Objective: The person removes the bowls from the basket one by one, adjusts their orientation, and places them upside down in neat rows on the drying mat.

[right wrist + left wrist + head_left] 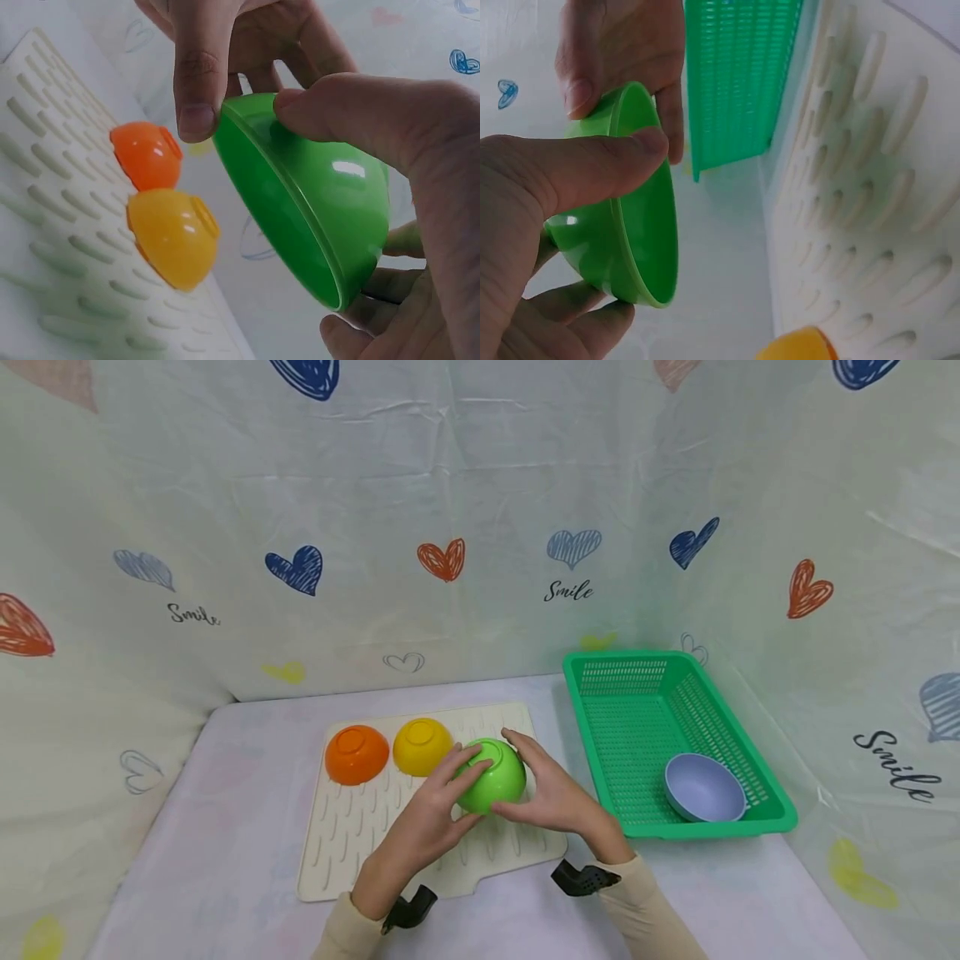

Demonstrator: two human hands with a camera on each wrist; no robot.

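Observation:
A green bowl (497,781), turned bottom up, is held between both hands above the right part of a cream ridged drying mat (352,843). My left hand (435,806) grips it from the left, thumb at the rim and fingers over the outside. On the other side my right hand (551,789) grips it too, its thumb near the rim in the right wrist view. An orange bowl (357,755) and a yellow bowl (422,747) sit upside down side by side along the mat's back, left of the green one.
To the right of the mat stands a green perforated basket (588,735) with a lavender bowl (703,789) in its front right corner. Behind the table (217,827) hangs a white cloth (495,635) printed with hearts; it also covers both sides.

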